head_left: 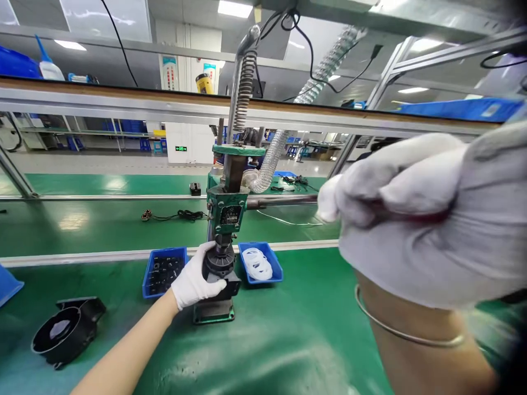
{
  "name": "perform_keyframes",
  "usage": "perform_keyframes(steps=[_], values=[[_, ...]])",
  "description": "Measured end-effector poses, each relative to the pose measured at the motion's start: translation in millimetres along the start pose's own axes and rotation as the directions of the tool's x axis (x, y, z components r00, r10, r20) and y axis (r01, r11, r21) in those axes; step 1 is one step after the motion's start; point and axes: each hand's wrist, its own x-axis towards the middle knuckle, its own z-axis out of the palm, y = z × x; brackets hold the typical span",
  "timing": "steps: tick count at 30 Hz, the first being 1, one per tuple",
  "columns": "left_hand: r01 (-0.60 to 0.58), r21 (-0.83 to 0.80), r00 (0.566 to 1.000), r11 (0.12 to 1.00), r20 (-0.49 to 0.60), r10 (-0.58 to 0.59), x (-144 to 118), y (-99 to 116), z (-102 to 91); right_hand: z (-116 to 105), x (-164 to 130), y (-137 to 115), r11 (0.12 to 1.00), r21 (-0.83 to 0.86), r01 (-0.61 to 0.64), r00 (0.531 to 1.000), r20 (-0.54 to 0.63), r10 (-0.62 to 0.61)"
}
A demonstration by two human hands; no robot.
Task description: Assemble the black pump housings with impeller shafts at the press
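Black round part [219, 264] sits under the ram of the green hand press [226, 211], left hand [193, 282] in a white glove curled around its side, steadying it on the press base. Right hand [395, 203], gloved too, is clenched on the press lever [282, 201], close to the camera. Risk, I'd say: fingers sit near the ram, and a tilted part could jam. Blue bins [163, 271] flank the press on the green desk [288, 340].
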Motion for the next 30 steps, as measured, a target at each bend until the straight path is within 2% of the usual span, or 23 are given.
perform_keyframes(steps=[2,3,5,7,12,14,18,20,23,25,28,30], values=[[-0.008,-0.003,1.0,1.0,0.004,0.008,-0.2,1.5,-0.5,5.3,-10.0,-5.2,0.998,0.032,0.056,0.983,-0.174,-0.049],[-0.012,-0.004,1.0,1.0,0.004,0.012,-0.4,2.5,-0.9,8.4,-10.1,-6.3,0.998,0.029,0.059,0.977,-0.207,-0.051],[-0.02,0.003,1.0,1.0,0.005,0.02,-0.8,4.9,-1.9,12.8,-8.3,-6.9,1.0,-0.016,0.012,0.989,-0.149,-0.014],[-0.016,0.014,1.0,1.0,0.014,0.015,-1.1,7.4,-2.9,13.8,-14.0,-6.0,1.0,-0.017,0.007,0.984,-0.178,-0.009],[-0.007,0.05,1.0,0.999,0.011,0.007,-1.8,8.5,-5.4,14.4,-45.4,-2.1,0.981,0.072,0.179,0.937,-0.318,-0.148],[-0.008,0.075,1.0,0.997,0.026,0.007,-1.4,5.2,-6.9,15.1,-41.0,-1.3,0.975,0.1,0.2,0.943,-0.289,-0.164],[-0.018,0.12,0.999,0.993,0.044,0.012,-0.3,-1.6,-10.3,14.5,-28.5,-3.1,0.979,0.18,0.095,0.986,-0.151,-0.068],[-0.013,0.128,0.999,0.992,0.039,0.008,-0.3,-1.8,-11.6,14.1,-41.2,-3.2,0.974,0.169,0.15,0.969,-0.219,-0.111],[0.02,0.131,0.999,0.991,0.043,-0.026,-0.5,0.7,-13.2,13.8,-69.0,-1.7,0.962,0.088,0.26,0.912,-0.35,-0.215],[0.04,0.133,0.997,0.99,0.063,-0.048,-0.8,1.7,-14.9,13.1,-75.1,-0.8,0.964,0.06,0.257,0.923,-0.312,-0.227],[0.038,0.106,0.995,0.994,0.091,-0.047,-1.8,0.5,-19.1,12.3,-66.1,-1.3,0.974,0.067,0.216,0.962,-0.183,-0.201],[0.037,0.07,0.992,0.997,0.118,-0.045,-2.6,-0.6,-22.4,12.8,-63.0,-2.2,0.974,0.062,0.219,0.959,-0.199,-0.203]])
